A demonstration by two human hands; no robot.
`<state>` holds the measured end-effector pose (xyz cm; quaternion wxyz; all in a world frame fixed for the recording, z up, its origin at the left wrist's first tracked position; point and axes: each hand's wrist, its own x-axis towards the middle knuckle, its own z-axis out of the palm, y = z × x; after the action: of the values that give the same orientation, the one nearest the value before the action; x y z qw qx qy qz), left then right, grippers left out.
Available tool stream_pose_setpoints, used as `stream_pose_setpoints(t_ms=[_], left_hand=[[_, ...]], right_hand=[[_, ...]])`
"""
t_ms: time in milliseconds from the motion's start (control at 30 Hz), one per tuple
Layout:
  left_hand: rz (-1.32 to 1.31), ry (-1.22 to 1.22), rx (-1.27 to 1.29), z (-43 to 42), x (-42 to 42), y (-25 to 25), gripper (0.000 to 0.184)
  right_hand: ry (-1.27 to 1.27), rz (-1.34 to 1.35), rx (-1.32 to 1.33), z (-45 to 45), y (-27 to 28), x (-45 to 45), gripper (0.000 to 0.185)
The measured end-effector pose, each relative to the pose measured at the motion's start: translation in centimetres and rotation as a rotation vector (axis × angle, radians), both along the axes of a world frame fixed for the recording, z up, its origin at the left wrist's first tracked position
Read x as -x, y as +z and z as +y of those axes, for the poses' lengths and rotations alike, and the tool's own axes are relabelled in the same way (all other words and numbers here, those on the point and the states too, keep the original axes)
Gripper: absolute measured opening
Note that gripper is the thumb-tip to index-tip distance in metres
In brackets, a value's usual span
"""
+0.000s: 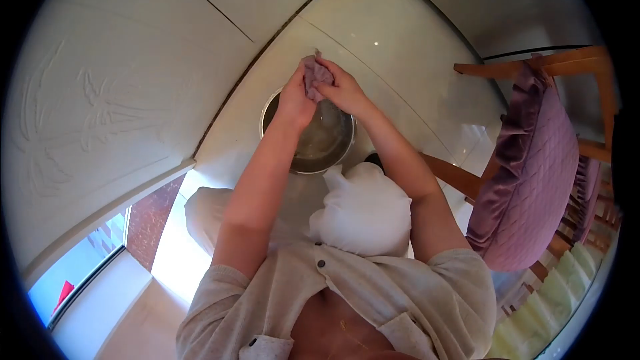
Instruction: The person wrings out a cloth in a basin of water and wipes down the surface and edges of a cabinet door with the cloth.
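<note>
Between my two hands is a bunched mauve cloth (319, 73), held above the far part of a metal basin (263, 120). My left hand (297, 98) is closed around the cloth's left side. On the other side my right hand (343, 89) grips it with the fingers wrapped over it. Cloudy water (323, 140) shows inside the basin, which stands on the floor in front of me. My forearms cover parts of its rim.
A white panel door (107, 93) rises on the left. To the right stands a wooden chair (567, 63) with a mauve ruffled cushion (530, 173). Pale floor tiles (373, 40) surround the basin. My knee in white cloth (367, 210) is close to its near edge.
</note>
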<state>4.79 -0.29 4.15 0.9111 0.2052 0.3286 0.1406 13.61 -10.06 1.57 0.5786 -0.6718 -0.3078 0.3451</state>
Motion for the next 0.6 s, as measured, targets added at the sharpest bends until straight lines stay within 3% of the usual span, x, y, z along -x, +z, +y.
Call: stream_pose_setpoints(t_ms=[33,100,133,200,333,400,467,533,600], left_hand=[[-0.013,-0.052,-0.05,0.0,0.2,-0.1,0.042],[-0.022,-0.101,-0.098,0.0,0.5,-0.1,0.043],[0.05,-0.155,-0.157,-0.1,0.8,0.1,0.044],[0.13,-0.204,-0.21,-0.2,1.3,0.2,0.045],[0.333,-0.267,-0.314,-0.5,3.0,-0.8,0.041],[0.41,-0.278,-0.378,-0.3,3.9,-1.8,0.039],[0.5,-0.285,-0.624,0.2,4.8,-2.7,0.033],[0.513,-0.296,-0.685,0.7,5.2,-4.0,0.031],[0.523,-0.306,-0.744,0.4,5.0,-4.9,0.03]], right_hand=[[-0.001,0.004,0.001,-0.2,-0.5,-0.3,0.045],[-0.129,0.52,-0.025,-0.6,-1.4,-1.1,0.043],[-0.128,0.525,-0.023,-0.8,-1.8,-1.2,0.043],[-0.223,0.886,-0.091,-1.3,-2.5,-1.2,0.036],[-0.252,0.872,0.016,-2.3,-3.4,-1.1,0.028],[-0.256,0.566,0.273,-2.8,-4.3,-2.2,0.028],[-0.15,0.475,0.267,-3.7,-5.5,-3.1,0.03],[-0.051,0.379,0.261,-4.1,-5.1,-3.1,0.033],[-0.097,-0.173,0.567,-4.4,-4.9,-1.9,0.035]])
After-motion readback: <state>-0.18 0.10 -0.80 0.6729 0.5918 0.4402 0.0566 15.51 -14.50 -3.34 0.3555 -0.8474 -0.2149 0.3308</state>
